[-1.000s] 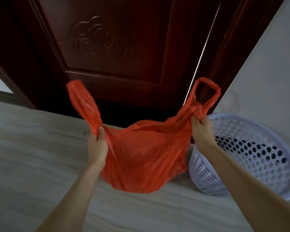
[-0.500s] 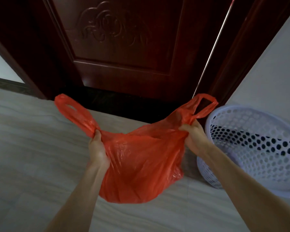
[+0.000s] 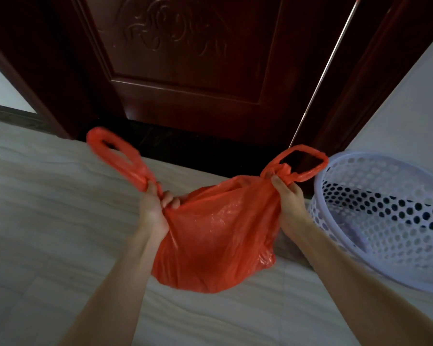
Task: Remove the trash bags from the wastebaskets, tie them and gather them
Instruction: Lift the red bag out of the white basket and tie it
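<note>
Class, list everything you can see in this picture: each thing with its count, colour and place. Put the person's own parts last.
bag: one, red, held up above the floor, centre
basket: one, white, perforated, on the floor at right, beside the wall
door: one, dark brown, carved, top centre
floor: one, pale grey, under everything
wall: one, white, right
left hand: one, grips the bag's left handle
right hand: one, grips the bag's right handle

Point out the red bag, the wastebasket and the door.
red bag (image 3: 218, 236): head view, middle of its hanging body.
wastebasket (image 3: 390, 221): head view, perforated inner wall.
door (image 3: 185, 71): head view, carved panel.
</note>
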`<state>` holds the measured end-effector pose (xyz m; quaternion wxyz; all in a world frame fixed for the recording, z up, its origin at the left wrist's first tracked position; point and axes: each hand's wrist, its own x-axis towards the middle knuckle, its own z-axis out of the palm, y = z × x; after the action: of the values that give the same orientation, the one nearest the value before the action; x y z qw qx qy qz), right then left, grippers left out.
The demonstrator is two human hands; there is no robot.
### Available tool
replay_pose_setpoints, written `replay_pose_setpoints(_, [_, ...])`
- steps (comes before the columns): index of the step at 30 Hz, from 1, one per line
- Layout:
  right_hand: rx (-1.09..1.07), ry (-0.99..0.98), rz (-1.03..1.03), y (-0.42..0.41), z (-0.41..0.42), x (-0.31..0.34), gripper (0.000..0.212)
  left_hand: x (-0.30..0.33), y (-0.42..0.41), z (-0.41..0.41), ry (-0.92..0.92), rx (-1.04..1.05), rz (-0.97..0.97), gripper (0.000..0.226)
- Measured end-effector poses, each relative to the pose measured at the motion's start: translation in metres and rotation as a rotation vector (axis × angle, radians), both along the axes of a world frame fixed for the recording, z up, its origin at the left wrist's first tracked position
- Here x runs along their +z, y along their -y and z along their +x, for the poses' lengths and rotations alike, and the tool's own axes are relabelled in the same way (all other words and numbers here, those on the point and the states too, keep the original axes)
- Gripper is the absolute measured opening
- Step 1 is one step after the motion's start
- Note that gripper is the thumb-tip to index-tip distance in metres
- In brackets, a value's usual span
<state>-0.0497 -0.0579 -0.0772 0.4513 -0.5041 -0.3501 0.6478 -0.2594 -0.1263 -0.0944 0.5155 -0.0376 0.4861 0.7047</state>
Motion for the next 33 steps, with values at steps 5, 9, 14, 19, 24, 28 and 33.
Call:
replay_pose_setpoints(5, [0.043,-0.179,0.022,0.001,-0.018,-0.005,0.01,0.004,-0.002,0.006,-0.086,-0.097,0.008,0.033])
replay_pose_setpoints(9, [0.143,-0.221,-0.071,0.001,-0.015,-0.01,0.012,0.001,0.002,0.002,-0.083,-0.169,0.107,0.025])
replay_pose_setpoints(14, [0.213,0.125,-0.019,0.002,-0.012,-0.014,0.027,-0.011,0.001,0.001,-0.199,-0.229,0.017,0.034])
replay_pose_setpoints(19, [0.097,0.182,0.009,0.002,-0.008,-0.022,0.022,-0.012,-0.001,0.011,-0.376,-0.119,0.029,0.028])
replay_pose_setpoints(24, [0.143,-0.037,0.01,0.009,-0.014,-0.019,0.021,-0.012,-0.002,0.019,-0.537,-0.134,0.032,0.034])
replay_pose_setpoints(28, [0.111,-0.245,-0.077,0.012,-0.022,-0.009,0.018,-0.015,0.0,0.022,-0.424,-0.24,-0.009,0.036])
replay_pose_setpoints(33, [0.032,-0.126,-0.033,0.011,-0.02,-0.018,0.032,-0.006,0.009,0.026,-0.083,-0.214,0.026,0.033])
